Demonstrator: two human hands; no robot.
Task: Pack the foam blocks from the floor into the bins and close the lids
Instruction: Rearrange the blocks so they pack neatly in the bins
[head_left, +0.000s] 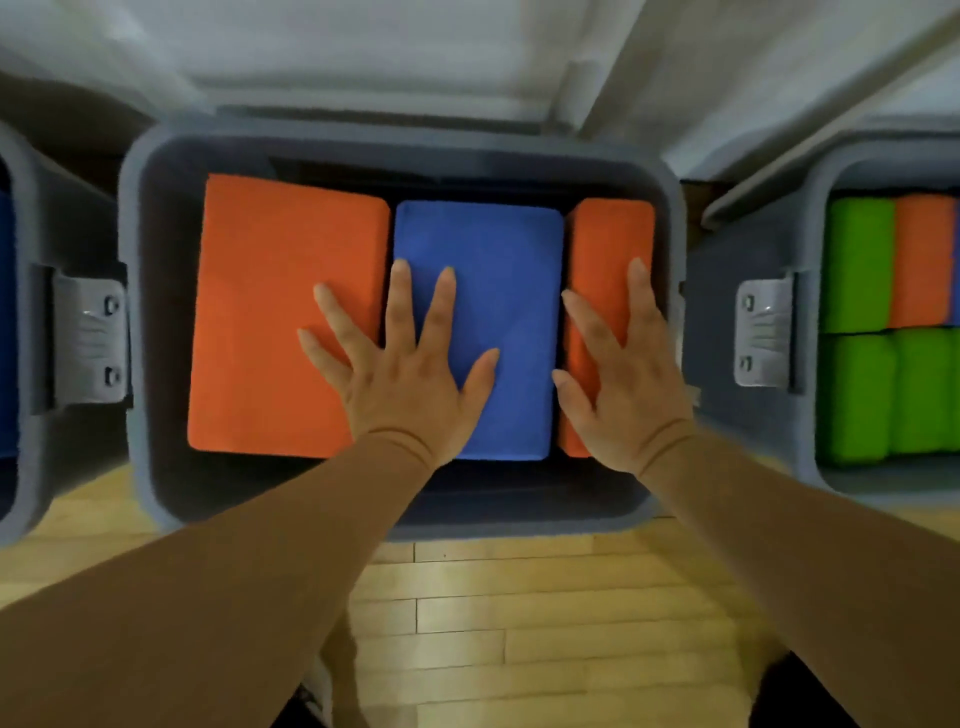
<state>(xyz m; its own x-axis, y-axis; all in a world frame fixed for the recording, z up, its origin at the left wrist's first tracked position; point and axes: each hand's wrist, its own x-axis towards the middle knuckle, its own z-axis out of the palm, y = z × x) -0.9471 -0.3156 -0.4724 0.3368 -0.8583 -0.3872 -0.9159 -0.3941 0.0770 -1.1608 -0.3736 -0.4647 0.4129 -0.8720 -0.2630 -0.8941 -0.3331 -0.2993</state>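
A grey open bin (156, 364) stands in front of me on the wooden floor. Inside lie a wide orange foam block (260, 322) on the left, a blue foam block (498, 270) in the middle and a narrower orange foam block (608, 234) on the right. My left hand (405, 374) lies flat with spread fingers across the wide orange block and the blue block. Flat on the narrow orange block rests my right hand (623, 384), its thumb at the blue block's edge. Both forearms wear brown sleeves.
A second grey bin (810, 291) at the right holds green and orange blocks, with a latch (761, 332) on its side. A third bin (31, 332) with a latch (88, 338) stands at the left. Pale lids or panels lean behind. Wooden floor (519, 623) lies below.
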